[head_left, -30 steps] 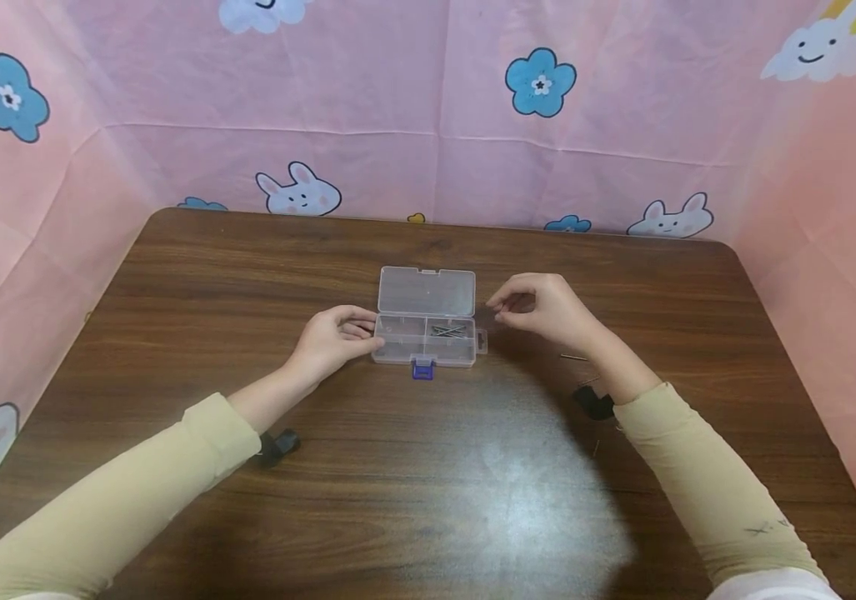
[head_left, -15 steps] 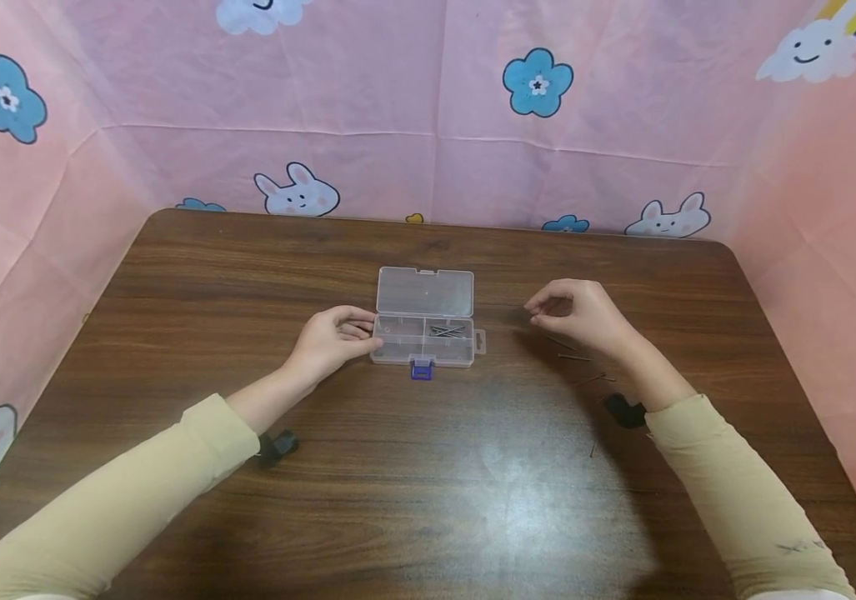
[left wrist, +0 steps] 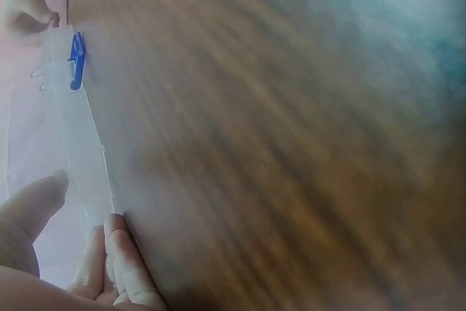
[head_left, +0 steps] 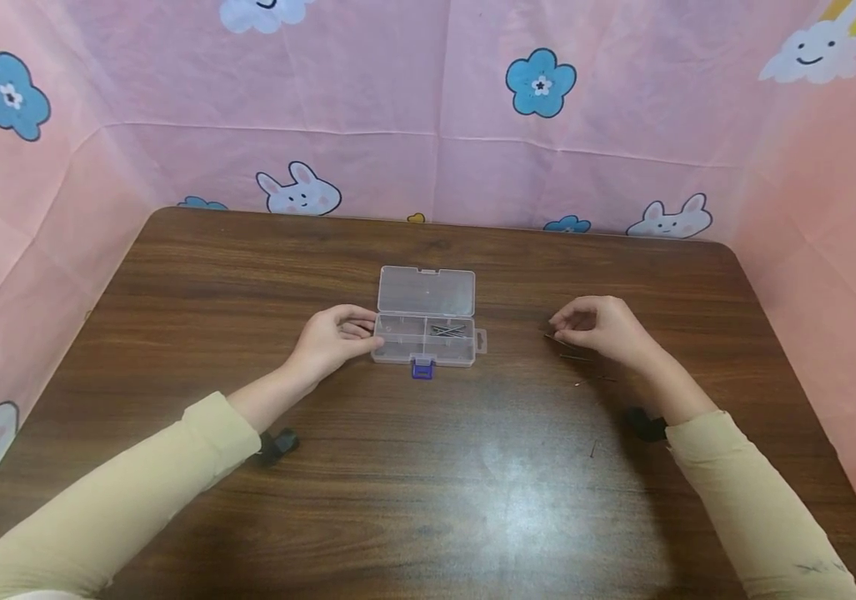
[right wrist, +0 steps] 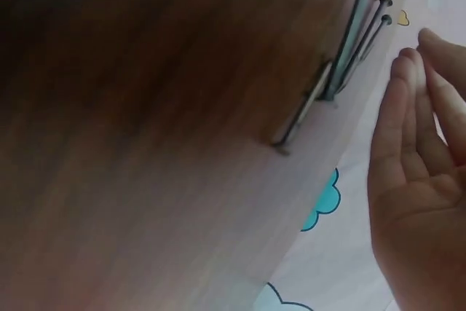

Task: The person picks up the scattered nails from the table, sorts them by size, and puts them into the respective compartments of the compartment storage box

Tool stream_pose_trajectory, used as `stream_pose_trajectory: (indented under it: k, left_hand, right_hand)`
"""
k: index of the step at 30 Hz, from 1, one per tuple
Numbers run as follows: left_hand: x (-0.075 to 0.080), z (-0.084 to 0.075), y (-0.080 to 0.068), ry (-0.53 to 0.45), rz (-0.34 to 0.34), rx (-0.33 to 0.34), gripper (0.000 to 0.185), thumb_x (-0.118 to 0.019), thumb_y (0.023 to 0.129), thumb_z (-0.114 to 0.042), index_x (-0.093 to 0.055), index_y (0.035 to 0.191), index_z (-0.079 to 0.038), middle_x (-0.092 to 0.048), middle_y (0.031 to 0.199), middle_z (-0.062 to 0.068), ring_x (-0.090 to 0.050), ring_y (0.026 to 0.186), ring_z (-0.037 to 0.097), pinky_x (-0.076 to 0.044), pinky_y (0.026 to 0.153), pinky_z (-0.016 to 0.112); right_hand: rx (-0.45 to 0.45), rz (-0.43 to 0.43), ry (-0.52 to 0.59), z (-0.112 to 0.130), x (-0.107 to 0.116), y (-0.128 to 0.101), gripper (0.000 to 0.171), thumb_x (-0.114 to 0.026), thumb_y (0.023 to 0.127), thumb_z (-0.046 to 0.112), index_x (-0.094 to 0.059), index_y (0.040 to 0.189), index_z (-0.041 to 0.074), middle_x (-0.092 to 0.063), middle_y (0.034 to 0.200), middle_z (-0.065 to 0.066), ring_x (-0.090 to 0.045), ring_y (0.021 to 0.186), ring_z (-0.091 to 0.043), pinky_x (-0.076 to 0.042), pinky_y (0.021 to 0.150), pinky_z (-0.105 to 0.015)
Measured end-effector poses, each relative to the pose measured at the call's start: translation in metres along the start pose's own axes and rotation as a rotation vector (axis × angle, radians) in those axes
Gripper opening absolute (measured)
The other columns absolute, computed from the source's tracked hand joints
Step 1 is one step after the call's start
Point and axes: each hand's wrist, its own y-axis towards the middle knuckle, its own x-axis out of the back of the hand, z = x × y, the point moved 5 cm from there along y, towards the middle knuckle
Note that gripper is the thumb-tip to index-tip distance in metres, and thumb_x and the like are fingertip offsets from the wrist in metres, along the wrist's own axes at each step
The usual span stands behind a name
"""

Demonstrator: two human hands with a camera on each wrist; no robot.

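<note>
Nails [head_left: 576, 358] lie loose on the bench just under and beside the right hand [head_left: 598, 327], whose curled fingertips hover without visibly pinching one, so a thin nail could slip or roll away, while the left hand [head_left: 332, 337] grips the open box [head_left: 428, 340]
</note>
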Motion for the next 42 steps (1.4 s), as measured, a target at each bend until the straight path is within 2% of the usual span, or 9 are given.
stream_pose_trajectory:
  k: [16, 22, 36, 42]
  left_hand:
    - [0.000, 0.001, 0.001, 0.006, -0.005, -0.008, 0.045, -0.081, 0.094, -0.015, -0.067, 0.134, 0.002, -0.074, 0.127, 0.021, -0.073, 0.109, 0.029, -0.055, 0.083, 0.020]
    - [0.000, -0.001, -0.001, 0.000, -0.010, -0.004, 0.044, -0.081, 0.093, -0.014, -0.068, 0.133, 0.001, -0.075, 0.124, 0.019, -0.073, 0.103, 0.022, -0.056, 0.082, 0.019]
    - [-0.002, 0.002, 0.000, -0.019, -0.005, 0.001, 0.044, -0.082, 0.094, -0.014, -0.068, 0.132, 0.003, -0.075, 0.122, 0.022, -0.072, 0.106, 0.026, -0.054, 0.083, 0.017]
    - [-0.001, 0.000, -0.001, -0.012, -0.010, 0.002, 0.043, -0.081, 0.094, -0.013, -0.068, 0.132, 0.002, -0.075, 0.120, 0.021, -0.072, 0.104, 0.023, -0.055, 0.082, 0.018]
  right_hand:
    - [-0.050, 0.092, 0.007, -0.013, -0.003, -0.002, 0.022, -0.081, 0.093, 0.003, -0.077, 0.114, -0.002, -0.078, 0.102, -0.015, -0.068, 0.083, -0.005, -0.056, 0.075, -0.016]
    - [-0.046, 0.102, -0.029, -0.013, -0.004, 0.000, 0.020, -0.081, 0.093, 0.004, -0.077, 0.112, -0.001, -0.078, 0.102, -0.014, -0.068, 0.085, -0.008, -0.056, 0.074, -0.016]
    - [-0.021, 0.110, -0.077, -0.012, -0.005, 0.001, 0.014, -0.074, 0.096, -0.003, -0.078, 0.109, -0.001, -0.079, 0.101, -0.014, -0.074, 0.089, -0.019, -0.057, 0.073, -0.018]
    - [-0.007, 0.117, -0.087, -0.011, -0.005, 0.003, 0.013, -0.072, 0.097, -0.004, -0.078, 0.107, -0.002, -0.079, 0.100, -0.014, -0.073, 0.088, -0.018, -0.057, 0.073, -0.017]
